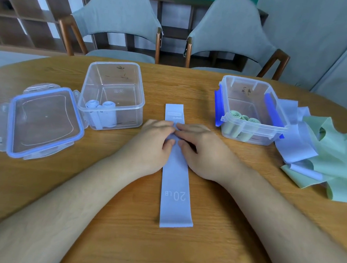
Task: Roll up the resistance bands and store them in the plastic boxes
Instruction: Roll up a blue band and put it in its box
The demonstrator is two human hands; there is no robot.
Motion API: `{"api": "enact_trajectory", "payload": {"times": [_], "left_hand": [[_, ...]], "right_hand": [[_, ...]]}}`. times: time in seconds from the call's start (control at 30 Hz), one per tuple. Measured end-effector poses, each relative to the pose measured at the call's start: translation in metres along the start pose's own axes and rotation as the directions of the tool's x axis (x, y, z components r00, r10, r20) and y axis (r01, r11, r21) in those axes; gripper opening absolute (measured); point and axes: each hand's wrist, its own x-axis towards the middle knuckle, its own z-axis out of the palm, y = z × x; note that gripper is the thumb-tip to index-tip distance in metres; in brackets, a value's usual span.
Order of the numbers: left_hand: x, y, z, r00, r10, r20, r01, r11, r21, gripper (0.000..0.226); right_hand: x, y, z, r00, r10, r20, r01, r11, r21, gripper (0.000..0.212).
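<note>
Blue band [176, 182] flat and lengthwise on the table [121, 240], midway between the two boxes, far end poking out beyond the fingers; left hand [158, 138] and right hand [200, 147] both down on its far half, fingertips bent and meeting over the strip, thumbs just behind; pinching up a fold or only pressing, impossible to tell. Probably the start of the roll; best begun tight, so tuck the first turn small and square to the edges; keep both sides level to avoid a cone; press down while rolling, against likely spring-back. Then into the left box [129, 116], beside the rolled blue bands [101, 111] there; green rolls [243, 120] in the right box [249, 136]; loose bands [319, 158] heaped just beyond it, not yet rolled.
</note>
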Motion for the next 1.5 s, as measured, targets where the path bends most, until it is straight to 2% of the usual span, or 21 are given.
{"api": "enact_trajectory", "payload": {"times": [0.1, 0.27, 0.4, 0.67, 0.77, 0.87, 1.03, 1.13, 1.23, 1.33, 1.43, 1.5], "left_hand": [[-0.003, -0.001, -0.001, 0.999, 0.048, -0.010, -0.047, 0.994, 0.100, 0.038], [-0.009, 0.004, -0.006, 0.999, 0.024, -0.037, -0.016, 0.978, 0.210, 0.034], [-0.008, 0.007, -0.008, 1.000, 0.010, 0.000, -0.010, 0.985, 0.171, 0.035], [-0.014, 0.014, -0.006, 0.998, -0.047, -0.031, 0.052, 0.983, 0.179, 0.034], [-0.021, 0.024, -0.009, 0.995, -0.093, 0.021, 0.088, 0.983, 0.162, 0.034], [-0.033, 0.027, -0.011, 0.993, -0.120, 0.012, 0.117, 0.983, 0.142, 0.037], [-0.042, 0.034, -0.008, 0.990, -0.138, -0.011, 0.138, 0.990, -0.022, 0.024], [-0.051, 0.039, -0.006, 0.980, -0.196, -0.027, 0.196, 0.980, -0.020, 0.025], [-0.060, 0.042, -0.003, 0.976, -0.218, 0.010, 0.218, 0.973, -0.078, 0.031], [-0.068, 0.044, -0.002, 0.972, -0.236, 0.011, 0.236, 0.964, -0.124, 0.034], [-0.077, 0.043, 0.001, 0.971, -0.239, 0.008, 0.238, 0.961, -0.144, 0.035], [-0.082, 0.043, 0.001, 0.972, -0.234, 0.021, 0.233, 0.947, -0.220, 0.033]], "right_hand": [[-0.002, -0.001, -0.004, 0.999, -0.009, 0.044, 0.010, 0.999, -0.033, 0.028], [-0.003, -0.003, -0.007, 0.995, 0.071, 0.064, -0.058, 0.982, -0.182, 0.024], [-0.002, -0.004, -0.008, 0.995, 0.042, 0.090, -0.026, 0.984, -0.174, 0.026], [0.001, -0.004, -0.006, 0.999, 0.048, 0.025, -0.040, 0.969, -0.243, 0.029], [-0.002, -0.009, -0.008, 0.998, 0.061, 0.030, -0.053, 0.974, -0.218, 0.027], [-0.011, -0.021, -0.011, 0.993, 0.119, -0.006, -0.118, 0.978, -0.174, 0.030], [-0.030, -0.045, -0.007, 0.985, 0.172, 0.017, -0.171, 0.984, -0.055, 0.018], [-0.038, -0.055, -0.009, 0.960, 0.281, -0.022, -0.281, 0.960, 0.011, 0.015], [-0.048, -0.065, -0.012, 0.926, 0.375, 0.039, -0.377, 0.923, 0.075, 0.028], [-0.058, -0.070, -0.013, 0.919, 0.393, 0.037, -0.395, 0.912, 0.108, 0.038], [-0.066, -0.075, -0.013, 0.930, 0.365, 0.035, -0.366, 0.922, 0.127, 0.035], [-0.069, -0.079, -0.013, 0.940, 0.336, 0.052, -0.340, 0.927, 0.158, 0.035]]}}
